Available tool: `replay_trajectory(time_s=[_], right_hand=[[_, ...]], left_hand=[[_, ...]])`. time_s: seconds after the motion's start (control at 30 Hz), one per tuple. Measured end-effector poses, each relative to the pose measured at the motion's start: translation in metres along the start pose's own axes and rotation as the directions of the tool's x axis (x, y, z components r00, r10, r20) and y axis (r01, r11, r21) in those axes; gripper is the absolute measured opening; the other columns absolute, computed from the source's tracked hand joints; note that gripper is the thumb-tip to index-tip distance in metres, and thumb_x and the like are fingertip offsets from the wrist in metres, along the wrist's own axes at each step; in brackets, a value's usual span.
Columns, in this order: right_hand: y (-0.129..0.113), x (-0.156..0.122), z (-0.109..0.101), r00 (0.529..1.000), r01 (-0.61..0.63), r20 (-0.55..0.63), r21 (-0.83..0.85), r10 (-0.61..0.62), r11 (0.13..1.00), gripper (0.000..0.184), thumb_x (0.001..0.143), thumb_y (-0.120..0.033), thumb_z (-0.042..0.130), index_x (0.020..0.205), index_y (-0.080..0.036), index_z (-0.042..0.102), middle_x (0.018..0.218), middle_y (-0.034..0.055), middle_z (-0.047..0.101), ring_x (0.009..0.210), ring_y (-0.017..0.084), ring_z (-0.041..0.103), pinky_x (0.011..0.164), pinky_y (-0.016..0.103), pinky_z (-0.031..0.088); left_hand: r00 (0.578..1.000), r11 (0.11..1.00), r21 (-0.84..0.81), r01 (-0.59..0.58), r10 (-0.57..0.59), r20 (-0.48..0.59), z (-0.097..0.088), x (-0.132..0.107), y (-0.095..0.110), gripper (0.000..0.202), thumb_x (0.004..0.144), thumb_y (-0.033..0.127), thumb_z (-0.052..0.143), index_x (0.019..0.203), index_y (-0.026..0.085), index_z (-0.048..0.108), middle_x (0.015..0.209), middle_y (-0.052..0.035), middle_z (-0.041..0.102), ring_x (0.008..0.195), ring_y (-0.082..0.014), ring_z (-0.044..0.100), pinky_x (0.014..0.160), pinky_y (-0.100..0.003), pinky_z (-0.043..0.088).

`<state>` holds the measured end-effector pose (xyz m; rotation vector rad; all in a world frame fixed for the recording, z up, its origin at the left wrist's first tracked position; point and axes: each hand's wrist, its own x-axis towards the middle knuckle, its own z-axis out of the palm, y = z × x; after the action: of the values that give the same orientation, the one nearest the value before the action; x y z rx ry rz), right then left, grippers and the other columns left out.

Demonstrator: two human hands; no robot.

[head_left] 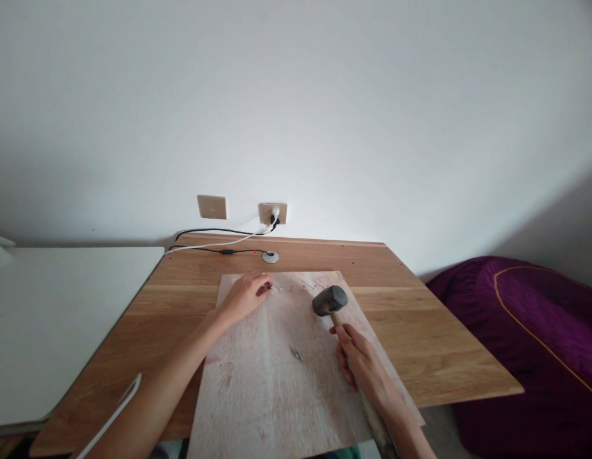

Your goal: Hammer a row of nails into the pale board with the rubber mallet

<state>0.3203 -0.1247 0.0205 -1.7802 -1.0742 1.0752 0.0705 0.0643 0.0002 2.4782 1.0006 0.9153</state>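
Note:
My right hand (pixel 357 357) is wrapped round the wooden handle of a rubber mallet (pixel 330 301), whose dark head is raised over the far right part of a pale wooden board (pixel 248 382). At the board's far left, my left hand (pixel 250 293) is closed in a pinch, with a small nail (pixel 271 287) showing at its fingertips. Several nails stand in a row to the right of those fingers, among them one nail (pixel 291 288) near the middle. A few loose nails (pixel 296 353) lie together on the middle of the board.
The board rests on a wooden table (pixel 448 357) against a white wall. Behind it are a cable grommet (pixel 270 257), cables (pixel 214 245) and a wall socket (pixel 273 213). A white surface (pixel 71 331) stands at left; a purple beanbag-like thing (pixel 515 344) is at right.

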Motion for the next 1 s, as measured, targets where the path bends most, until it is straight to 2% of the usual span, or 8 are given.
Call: replay_trajectory(time_s=[0.23, 0.4, 0.57, 0.7, 0.83, 1.0], right_hand=[[-0.01, 0.0, 0.002, 0.998, 0.002, 0.065, -0.033, 0.0, 0.999, 0.063, 0.083, -0.081, 0.05, 0.103, -0.021, 0.056, 0.062, -0.0077, 0.048, 0.043, 0.01, 0.045, 0.035, 0.02, 0.034], [-0.028, 0.012, 0.017, 0.989, 0.086, 0.121, -0.028, -0.082, 0.996, 0.061, 0.087, -0.079, 0.047, 0.106, -0.021, 0.054, 0.064, -0.0085, 0.046, 0.041, 0.008, 0.043, 0.033, 0.02, 0.032], [-0.054, 0.032, 0.039, 0.97, 0.176, 0.187, -0.083, -0.158, 0.981, 0.048, 0.095, -0.069, 0.044, 0.1, -0.022, 0.052, 0.061, -0.0099, 0.045, 0.038, 0.007, 0.043, 0.032, 0.017, 0.031], [-0.066, 0.046, 0.055, 0.953, 0.239, 0.225, -0.153, -0.202, 0.959, 0.033, 0.101, -0.055, 0.041, 0.092, -0.024, 0.048, 0.059, -0.0095, 0.047, 0.038, 0.008, 0.046, 0.031, 0.017, 0.032], [-0.066, 0.052, 0.063, 0.945, 0.259, 0.266, -0.243, -0.192, 0.935, 0.029, 0.104, -0.048, 0.04, 0.088, -0.025, 0.044, 0.056, -0.0095, 0.048, 0.037, 0.008, 0.047, 0.03, 0.017, 0.032], [-0.056, 0.052, 0.066, 0.943, 0.275, 0.252, -0.221, -0.218, 0.936, 0.032, 0.105, -0.053, 0.04, 0.09, -0.025, 0.044, 0.056, -0.0104, 0.048, 0.037, 0.008, 0.046, 0.032, 0.016, 0.031]], left_hand=[[1.0, 1.0, -0.011, -0.014, 0.014, 0.027, 0.002, 0.001, -0.001, 0.011, 0.09, 0.012, 0.071, 0.091, 0.022, 0.067, 0.093, -0.0018, 0.074, 0.09, -0.0201, 0.07, 0.083, -0.03, 0.051], [0.998, 0.994, -0.091, 0.053, -0.05, 0.031, 0.002, 0.0, -0.002, 0.02, 0.087, 0.006, 0.067, 0.099, 0.022, 0.068, 0.093, -0.0028, 0.075, 0.088, -0.0199, 0.071, 0.082, -0.03, 0.052], [0.992, 0.975, -0.189, 0.12, -0.111, 0.057, 0.004, -0.001, -0.006, 0.035, 0.087, 0.009, 0.064, 0.12, 0.02, 0.064, 0.093, -0.0027, 0.076, 0.08, -0.0189, 0.071, 0.077, -0.03, 0.052], [0.995, 0.974, -0.204, 0.098, -0.09, 0.049, 0.004, -0.001, -0.007, 0.039, 0.085, 0.01, 0.067, 0.123, 0.018, 0.064, 0.097, -0.0043, 0.075, 0.085, -0.0201, 0.07, 0.079, -0.03, 0.052], [0.992, 0.973, -0.196, 0.123, -0.115, 0.053, 0.004, -0.001, -0.009, 0.049, 0.083, 0.008, 0.067, 0.131, 0.018, 0.062, 0.093, -0.0042, 0.076, 0.083, -0.0214, 0.07, 0.076, -0.03, 0.051], [0.99, 0.97, -0.201, 0.135, -0.127, 0.054, 0.006, -0.002, -0.01, 0.067, 0.084, 0.008, 0.065, 0.148, 0.018, 0.05, 0.093, -0.0043, 0.077, 0.082, -0.022, 0.071, 0.076, -0.031, 0.05]])
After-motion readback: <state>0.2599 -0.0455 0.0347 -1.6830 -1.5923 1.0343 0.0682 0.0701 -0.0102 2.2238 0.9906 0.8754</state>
